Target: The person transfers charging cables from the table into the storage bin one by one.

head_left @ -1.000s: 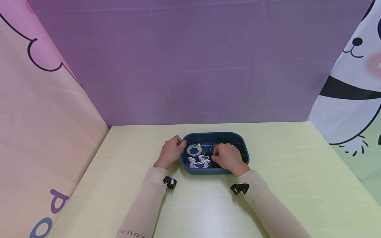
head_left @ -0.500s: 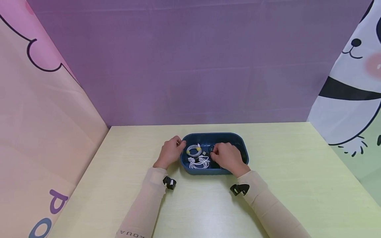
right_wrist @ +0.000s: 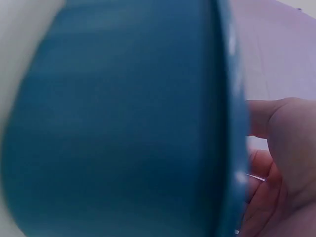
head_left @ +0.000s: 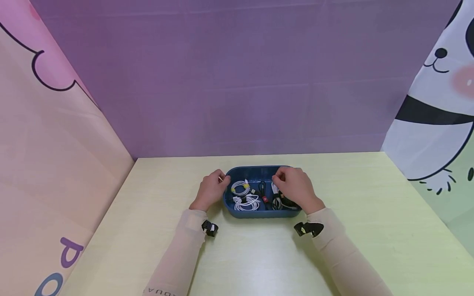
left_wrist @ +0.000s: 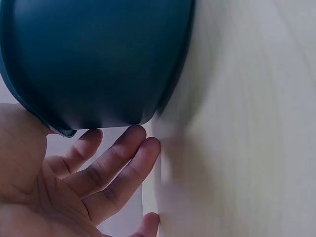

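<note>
A dark blue plastic box [head_left: 237, 214] stands on the table. My left hand [head_left: 212, 190] grips its left end, thumb at the rim; in the left wrist view the fingers [left_wrist: 116, 190] lie against the outer wall. Over the box's right part is my right hand [head_left: 296, 187], thumb and fingers bent, fingertips right at the top of a white and black cable bundle [head_left: 275, 197]. I cannot tell whether they pinch it. To its left lies a black cable [head_left: 262, 191] with a red tie. The box wall [right_wrist: 123, 118] hides the right fingertips in the right wrist view.
In the box's left part lie a coiled cable with yellow ties [head_left: 240, 188] and a white coiled cable [head_left: 247, 203]. More dark cable [head_left: 289, 202] shows under the right hand. A purple cloth wall [head_left: 237, 82] rises behind the table [head_left: 237, 255].
My right hand has moved right and away from me, off the black cable, uncovering that cable and the bundle beside it. The left hand stays at the box's left end.
</note>
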Available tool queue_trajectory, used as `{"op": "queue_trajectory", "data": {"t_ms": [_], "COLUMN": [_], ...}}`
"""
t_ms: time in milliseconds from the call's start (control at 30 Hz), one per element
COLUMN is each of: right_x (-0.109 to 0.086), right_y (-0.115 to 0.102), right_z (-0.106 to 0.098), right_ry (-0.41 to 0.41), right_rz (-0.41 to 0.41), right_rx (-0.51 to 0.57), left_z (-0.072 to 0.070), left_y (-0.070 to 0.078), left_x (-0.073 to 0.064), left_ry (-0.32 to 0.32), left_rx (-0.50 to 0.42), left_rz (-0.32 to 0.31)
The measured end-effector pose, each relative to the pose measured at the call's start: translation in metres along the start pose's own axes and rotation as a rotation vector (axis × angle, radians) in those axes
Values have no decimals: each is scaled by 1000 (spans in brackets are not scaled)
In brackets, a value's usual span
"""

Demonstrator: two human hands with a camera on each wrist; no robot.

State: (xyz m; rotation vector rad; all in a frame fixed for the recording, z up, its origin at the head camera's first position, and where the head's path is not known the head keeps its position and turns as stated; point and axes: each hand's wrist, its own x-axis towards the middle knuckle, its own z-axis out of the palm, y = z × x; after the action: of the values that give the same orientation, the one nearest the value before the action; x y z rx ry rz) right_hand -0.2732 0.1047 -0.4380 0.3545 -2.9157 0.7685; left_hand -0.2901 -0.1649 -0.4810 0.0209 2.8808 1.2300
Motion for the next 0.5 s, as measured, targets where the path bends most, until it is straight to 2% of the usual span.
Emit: {"op": "queue_trajectory", "data": {"t_ms": [367,500], "right_x": [0,-1], "right_y": [19,26], "right_z": [-31,-41], "right_ry": [82,55], "right_rz": [8,19], "right_rx": [60,74], "left_z": [0,0], "left_y": [0,1], "left_x": [0,-1], "left_ry": [9,10], "left_rx": [8,3], "left_rz": [4,1]}}
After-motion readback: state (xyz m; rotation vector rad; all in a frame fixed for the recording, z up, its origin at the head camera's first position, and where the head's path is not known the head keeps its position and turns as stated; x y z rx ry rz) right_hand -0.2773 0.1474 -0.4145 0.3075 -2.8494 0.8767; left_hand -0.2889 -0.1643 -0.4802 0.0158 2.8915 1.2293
